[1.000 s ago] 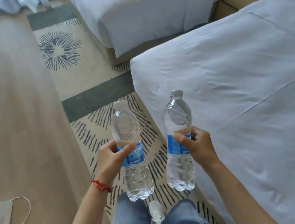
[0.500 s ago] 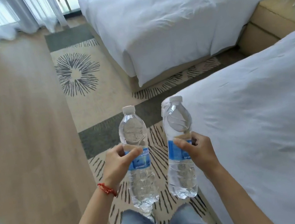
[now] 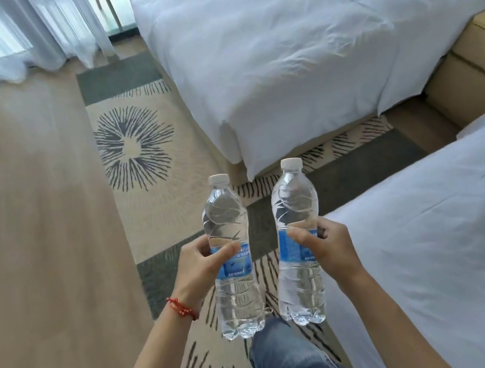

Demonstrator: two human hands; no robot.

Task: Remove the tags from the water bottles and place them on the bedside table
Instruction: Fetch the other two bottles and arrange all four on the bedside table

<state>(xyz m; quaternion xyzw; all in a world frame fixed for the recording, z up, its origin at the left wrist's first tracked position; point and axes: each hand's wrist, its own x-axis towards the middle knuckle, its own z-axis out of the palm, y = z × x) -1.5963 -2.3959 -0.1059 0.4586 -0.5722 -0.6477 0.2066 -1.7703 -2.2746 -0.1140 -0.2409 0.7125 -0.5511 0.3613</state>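
Nearest, at the bottom edge: blue jeans over a patterned rug. Just above, two forearms, a red cord bracelet on the left wrist. Left hand wrapped round the left bottle at its blue label, thumb across the front, fingers curled behind. Right hand wrapped likewise round the right bottle, thumb over the label's top edge. Both bottles upright, side by side, close but apart, held in the air above the rug. Clear ribbed plastic, full of water, white caps on, blue label bands round the middle. No tag discernible on either one.

To the right, the near bed in white sheets, its corner just beside the right hand. To the left, pale wooden floor. Further on, a dark starburst motif on the rug, then the far bed, also white. Between the beds at the right edge, part of a tan wooden table. At the back, sheer white curtains over a bright window.
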